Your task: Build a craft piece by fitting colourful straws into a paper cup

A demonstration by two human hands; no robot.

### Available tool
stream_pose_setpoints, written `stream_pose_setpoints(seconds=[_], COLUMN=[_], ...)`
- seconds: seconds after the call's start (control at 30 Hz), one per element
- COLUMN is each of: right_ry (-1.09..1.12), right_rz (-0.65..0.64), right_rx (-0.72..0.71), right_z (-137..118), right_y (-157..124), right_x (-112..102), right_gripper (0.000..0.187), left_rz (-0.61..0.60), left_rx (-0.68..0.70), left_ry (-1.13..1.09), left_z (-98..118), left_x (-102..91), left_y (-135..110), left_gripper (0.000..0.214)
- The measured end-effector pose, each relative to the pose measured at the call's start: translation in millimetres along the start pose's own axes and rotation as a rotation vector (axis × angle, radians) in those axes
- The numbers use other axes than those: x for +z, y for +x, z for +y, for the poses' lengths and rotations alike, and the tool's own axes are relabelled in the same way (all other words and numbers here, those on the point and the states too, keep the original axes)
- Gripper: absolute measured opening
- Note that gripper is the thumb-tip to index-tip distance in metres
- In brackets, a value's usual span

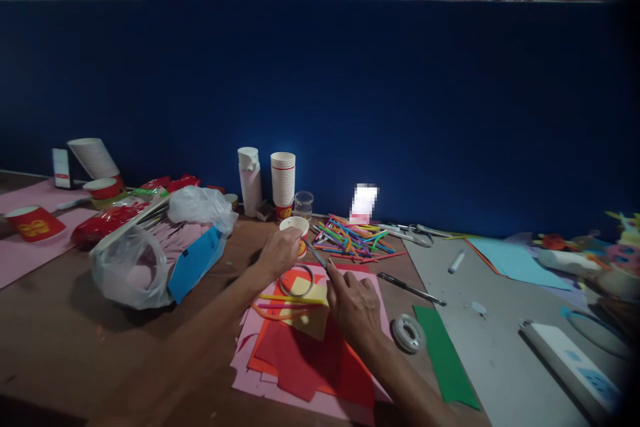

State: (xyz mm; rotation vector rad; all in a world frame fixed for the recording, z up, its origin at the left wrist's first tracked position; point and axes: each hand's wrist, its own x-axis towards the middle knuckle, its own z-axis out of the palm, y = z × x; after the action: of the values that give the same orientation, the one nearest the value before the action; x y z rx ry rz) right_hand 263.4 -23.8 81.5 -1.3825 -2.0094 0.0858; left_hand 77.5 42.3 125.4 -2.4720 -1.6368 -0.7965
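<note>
My left hand (284, 252) is closed on a small white paper cup (294, 223) with red and yellow print, its open rim facing up. In my right hand (354, 301) is a slim tool with a narrow metal blade (317, 255); my fingers hide its handle, so I cannot tell whether it is a knife or scissors. Its tip points at the cup's side, close to my left fingers. Below both hands lies a pile of red craft sheets (310, 353) over pink ones, with a yellow piece (305, 327), pipe cleaners (287, 306) and a tape roll (296, 281) on top.
Colourful sticks (350, 240) are heaped behind my hands, near a tall cup stack (283, 180) and a white bottle (249, 183). A plastic bag (135, 273) stands left. At right are a pen (413, 289), clear tape (409, 333), green paper (445, 357) and a white box (570, 363).
</note>
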Motion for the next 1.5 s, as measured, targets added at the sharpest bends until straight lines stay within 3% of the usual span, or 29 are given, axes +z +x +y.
stream_pose_setpoints(seconds=[0.13, 0.2, 0.3, 0.5, 0.57, 0.7, 0.77, 0.83, 0.97, 1.1, 1.2, 1.4, 1.5], right_ry=[0.734, 0.875, 0.75, 0.088, 0.188, 0.612, 0.62, 0.434, -0.17, -0.324, -0.072, 1.15, 1.333], right_rz=[-0.223, -0.302, -0.249, -0.012, -0.058, -0.319, -0.315, -0.2, 0.01, 0.071, 0.021, -0.349, -0.416], right_rx=[0.415, 0.536, 0.463, 0.04, 0.083, 0.281, 0.285, 0.197, -0.055, -0.089, -0.005, 0.52, 0.646], right_z=[0, 1, 3, -1, -2, -1, -1, -2, -2, 5, 10, 12, 11], right_y=[8, 11, 12, 5, 6, 13, 13, 11, 4, 2, 2, 10, 13], right_x=[-2, -2, -3, -5, -5, -10, -13, -16, -16, -13, -12, -12, -13], right_gripper=[0.039, 0.047, 0.047, 0.037, 0.036, 0.052, 0.051, 0.041, 0.036, 0.035, 0.035, 0.044, 0.043], left_rz=[0.0, 0.004, 0.004, 0.04, 0.037, 0.036, 0.057, 0.093, 0.122, 0.103, 0.076, 0.079, 0.091], left_rx=[-0.001, -0.003, -0.002, -0.032, -0.038, -0.054, -0.082, -0.097, -0.077, -0.105, -0.135, -0.138, -0.122], left_ry=[-0.013, -0.023, -0.04, -0.073, -0.1, -0.139, -0.148, -0.156, -0.179, -0.208, -0.228, -0.288, -0.284], left_z=[-2, -2, -1, 4, 6, 7, 8, 8, 9, 9, 8, 6, 7], left_x=[0.6, 0.2, -1.7, -7.9, -9.5, -8.9, -6.1, -2.5, 2.4, 2.7, 3.7, 6.8, 7.0], left_y=[1, 1, 1, 2, 2, 1, 1, 1, 3, 4, 3, 2, 1], left_gripper=[0.023, 0.023, 0.023, 0.024, 0.024, 0.024, 0.025, 0.027, 0.03, 0.029, 0.03, 0.031, 0.031])
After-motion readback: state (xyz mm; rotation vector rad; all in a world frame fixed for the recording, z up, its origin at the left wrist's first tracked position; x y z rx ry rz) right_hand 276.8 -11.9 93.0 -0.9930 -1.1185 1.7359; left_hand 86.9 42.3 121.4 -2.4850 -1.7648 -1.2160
